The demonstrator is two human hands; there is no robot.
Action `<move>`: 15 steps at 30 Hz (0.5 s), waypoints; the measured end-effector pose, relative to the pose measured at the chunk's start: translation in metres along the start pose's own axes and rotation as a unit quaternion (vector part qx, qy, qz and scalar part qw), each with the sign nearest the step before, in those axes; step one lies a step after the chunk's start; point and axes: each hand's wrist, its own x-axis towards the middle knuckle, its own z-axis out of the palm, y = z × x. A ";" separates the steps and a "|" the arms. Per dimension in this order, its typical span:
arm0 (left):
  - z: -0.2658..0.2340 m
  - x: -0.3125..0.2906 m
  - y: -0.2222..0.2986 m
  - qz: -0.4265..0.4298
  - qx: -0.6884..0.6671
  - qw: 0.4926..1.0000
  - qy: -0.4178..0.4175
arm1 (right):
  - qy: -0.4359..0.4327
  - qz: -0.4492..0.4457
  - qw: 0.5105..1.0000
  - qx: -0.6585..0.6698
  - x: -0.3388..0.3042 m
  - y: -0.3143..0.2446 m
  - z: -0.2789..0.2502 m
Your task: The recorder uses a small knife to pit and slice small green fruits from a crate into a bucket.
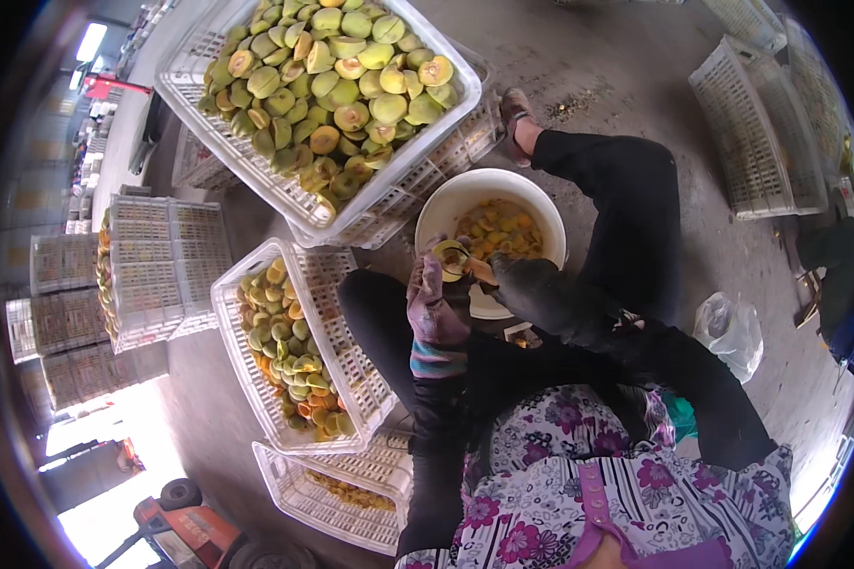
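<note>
My left hand (434,302), in a pinkish-purple glove with a striped cuff, grips a halved peach (449,258), its pale cut face showing. Close beside it, my right hand (525,283) wears a dark glove. Its fingers close around what looks like a small wooden-handled tool (481,272), the tip of which meets the fruit; a thin dark curve shows along the cut face. Both hands are over the near rim of a white bucket (552,211) between my legs. Orange-yellow fruit pieces (501,228) lie inside it.
A large white crate (176,81) of green peach halves stands ahead on another crate. Left of me are a tilted crate (337,332) of halves and a lower crate (337,526). Stacked crates (171,266) and an orange vehicle (194,531) stand farther left; a plastic bag (729,332) lies right.
</note>
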 end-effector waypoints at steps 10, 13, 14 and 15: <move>0.009 0.009 -0.009 0.036 0.097 0.995 0.006 | 0.109 -0.135 0.983 -0.057 -0.011 0.028 0.069; 0.011 0.009 -0.007 0.069 0.129 0.989 0.030 | -0.246 0.201 0.867 0.383 0.014 0.012 -0.003; 0.007 0.008 -0.009 0.068 0.132 0.988 0.030 | -0.280 0.151 0.829 0.460 0.017 0.014 -0.013; 0.005 0.009 -0.011 0.085 0.167 0.982 0.016 | -0.310 0.101 0.782 0.532 0.018 0.016 -0.017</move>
